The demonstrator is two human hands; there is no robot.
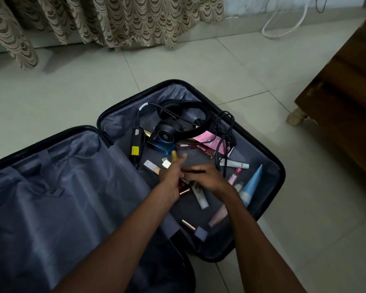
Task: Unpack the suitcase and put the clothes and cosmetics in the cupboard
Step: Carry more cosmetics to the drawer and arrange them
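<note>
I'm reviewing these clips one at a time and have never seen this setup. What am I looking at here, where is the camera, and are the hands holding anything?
There is no machine: a person wears one camera on the head, looking down at their own bare arms. An open suitcase lies on a tiled floor. Its left half shows only grey lining; the right half holds loose cosmetics, among them a blue tube, a white tube and a pink packet, plus black headphones and a charger. The left hand and right hand meet over the small bottles. The left hand's fingers look extended; whether either hand grips something is unclear.
</note>
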